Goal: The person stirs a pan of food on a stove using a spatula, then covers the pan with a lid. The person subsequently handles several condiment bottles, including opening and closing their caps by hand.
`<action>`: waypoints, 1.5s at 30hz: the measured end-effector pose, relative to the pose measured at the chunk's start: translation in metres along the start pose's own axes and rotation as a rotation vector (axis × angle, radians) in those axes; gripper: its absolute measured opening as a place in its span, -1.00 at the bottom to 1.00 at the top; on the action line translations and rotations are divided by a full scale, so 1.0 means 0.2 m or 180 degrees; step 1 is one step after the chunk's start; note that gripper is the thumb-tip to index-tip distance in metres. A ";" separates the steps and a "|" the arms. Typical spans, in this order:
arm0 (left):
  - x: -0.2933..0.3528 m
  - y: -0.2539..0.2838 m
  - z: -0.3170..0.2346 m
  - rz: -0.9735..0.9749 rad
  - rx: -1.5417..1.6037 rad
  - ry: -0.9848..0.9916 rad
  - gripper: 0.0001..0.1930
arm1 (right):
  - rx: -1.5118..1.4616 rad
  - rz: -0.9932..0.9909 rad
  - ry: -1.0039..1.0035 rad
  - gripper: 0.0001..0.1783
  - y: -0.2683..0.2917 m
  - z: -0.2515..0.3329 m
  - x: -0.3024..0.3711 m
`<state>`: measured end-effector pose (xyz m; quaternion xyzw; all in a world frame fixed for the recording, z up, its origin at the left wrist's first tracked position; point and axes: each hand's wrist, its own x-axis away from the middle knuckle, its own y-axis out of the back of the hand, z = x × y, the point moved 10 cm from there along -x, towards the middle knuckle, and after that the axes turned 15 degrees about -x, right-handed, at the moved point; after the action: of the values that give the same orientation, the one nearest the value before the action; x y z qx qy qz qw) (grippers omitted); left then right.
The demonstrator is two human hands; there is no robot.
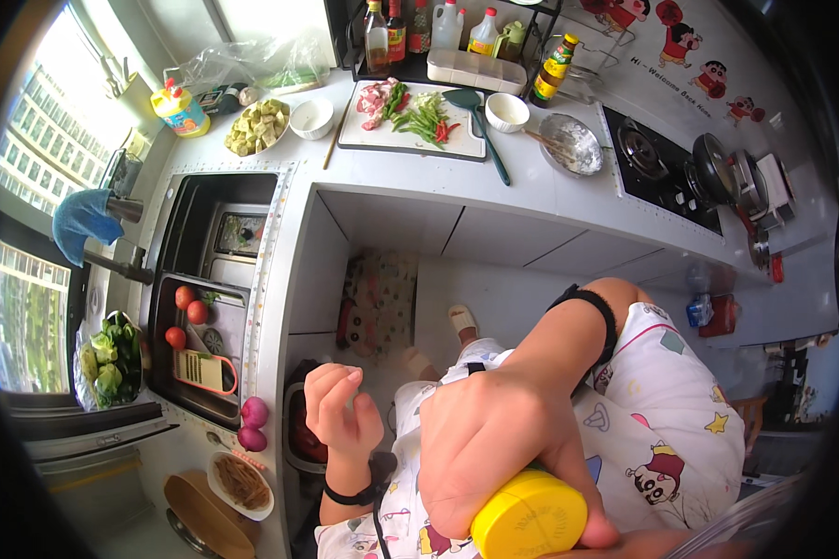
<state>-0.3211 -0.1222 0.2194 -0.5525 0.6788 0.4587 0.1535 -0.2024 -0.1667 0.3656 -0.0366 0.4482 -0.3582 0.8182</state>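
Fingers (569, 466) of right hand (494, 447) are wrapping tight round a yellow cap (529, 515) low in head view, thumb side pressing its rim; container below cap is hidden, can't tell what it is. Cap is sitting close to camera, over the person's lap, well apart from the bench (531, 182). Left hand (342, 410) is hovering just left of it, fingers half curled, holding nothing, black band at wrist.

Beyond, on bench: white cutting board (410, 116) is carrying sliced meat, green veg, red chilli; teal spatula (480, 116) is lying across its right edge. White bowl (506, 112) is sitting just beside, metal bowl (570, 143) further right. Sink (214, 298) at left is holding tomatoes (189, 303) & an orange grater (205, 371). Two red onions (252, 424) are resting near sink corner.
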 end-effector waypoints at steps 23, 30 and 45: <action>-0.12 0.04 -0.14 -0.0036 0.0246 -0.0255 -0.80 | -0.0948 -0.0777 -0.0483 -0.32 0.11 -0.10 0.08; -0.25 0.18 -0.31 -0.0919 0.1291 -0.0712 -0.41 | -0.1063 -0.1586 -0.1674 -0.07 0.37 -0.42 0.32; -0.21 -0.06 0.01 0.0324 0.0716 0.0632 -0.78 | -0.0736 -0.2277 -0.2423 -0.15 0.63 -0.68 0.60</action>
<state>-0.2959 -0.0953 0.2421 -0.5393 0.7648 0.3302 0.1232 -0.1944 -0.1113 0.1516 -0.4043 0.1159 -0.5243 0.7404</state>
